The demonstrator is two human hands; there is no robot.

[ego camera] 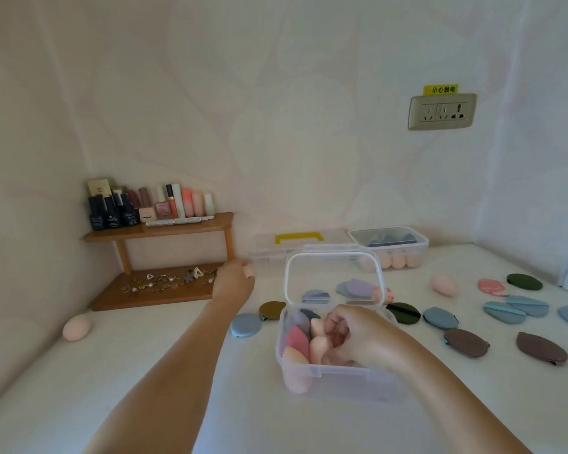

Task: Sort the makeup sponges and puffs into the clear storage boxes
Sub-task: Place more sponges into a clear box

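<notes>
right hand [351, 335] curled on pink sponge [320, 350] inside near open box [328, 376] | left hand [233, 283] clenched on small pink sponge [249, 272], far left by shelf [158, 229] | sponges looked light, squashy; pinch mid-body

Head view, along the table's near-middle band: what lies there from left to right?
Peach egg sponge → blue round puff → open clear box with right hand inside → dark green puff → brown puff → second brown puff.

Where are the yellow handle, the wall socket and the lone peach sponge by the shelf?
yellow plastic handle [299, 238], head view, middle bar
beige wall socket [442, 111], head view, faceplate centre
peach egg-shaped sponge [76, 327], head view, rounded body
</notes>
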